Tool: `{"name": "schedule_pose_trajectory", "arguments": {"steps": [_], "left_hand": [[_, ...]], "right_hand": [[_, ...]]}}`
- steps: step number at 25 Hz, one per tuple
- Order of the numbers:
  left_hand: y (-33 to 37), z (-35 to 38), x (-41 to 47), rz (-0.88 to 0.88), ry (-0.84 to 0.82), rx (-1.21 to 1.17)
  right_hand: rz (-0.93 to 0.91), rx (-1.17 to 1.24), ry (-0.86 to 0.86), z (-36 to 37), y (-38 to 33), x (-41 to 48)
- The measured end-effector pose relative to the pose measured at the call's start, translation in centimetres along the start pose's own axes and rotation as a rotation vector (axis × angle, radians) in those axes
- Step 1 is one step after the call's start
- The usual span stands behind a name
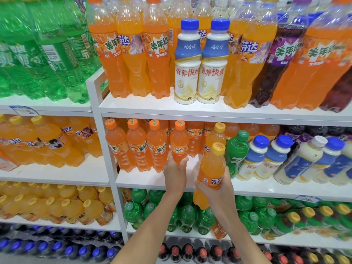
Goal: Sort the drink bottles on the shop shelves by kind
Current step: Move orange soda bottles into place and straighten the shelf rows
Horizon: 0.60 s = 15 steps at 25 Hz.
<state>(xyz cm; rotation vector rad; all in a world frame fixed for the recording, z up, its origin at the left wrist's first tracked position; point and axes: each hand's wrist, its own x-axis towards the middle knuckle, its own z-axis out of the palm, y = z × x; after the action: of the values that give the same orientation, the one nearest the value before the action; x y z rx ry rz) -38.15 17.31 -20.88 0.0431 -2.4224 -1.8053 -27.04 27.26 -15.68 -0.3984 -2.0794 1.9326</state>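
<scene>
My left hand (174,172) grips the lower part of an orange-capped orange soda bottle (179,141) standing on the middle shelf (152,179), last in a row of like bottles. My right hand (219,184) holds a yellow-capped orange soda bottle (211,168) by its middle, lifted in front of the shelf edge. Just behind it stands another yellow-capped orange bottle (216,137), beside a green soda bottle (237,149). To the right of the green one stand blue-capped milk drink bottles (257,157).
The top shelf (209,111) carries orange sodas, two blue-capped milk drinks (187,61), a purple soda (282,60) and, at left, green sodas (47,54). Green bottles (186,216) fill the shelf below my hands. Dark bottles stand at the bottom. A white upright (106,141) divides the shelves.
</scene>
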Motion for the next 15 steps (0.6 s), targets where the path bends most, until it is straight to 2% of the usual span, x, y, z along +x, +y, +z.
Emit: {"name": "schedule_pose_trajectory", "arguments": {"steps": [15], "left_hand": [[-0.03, -0.35, 0.17, 0.045, -0.014, 0.142]], "right_hand": [[0.016, -0.015, -0.044, -0.27, -0.20, 0.04]]}}
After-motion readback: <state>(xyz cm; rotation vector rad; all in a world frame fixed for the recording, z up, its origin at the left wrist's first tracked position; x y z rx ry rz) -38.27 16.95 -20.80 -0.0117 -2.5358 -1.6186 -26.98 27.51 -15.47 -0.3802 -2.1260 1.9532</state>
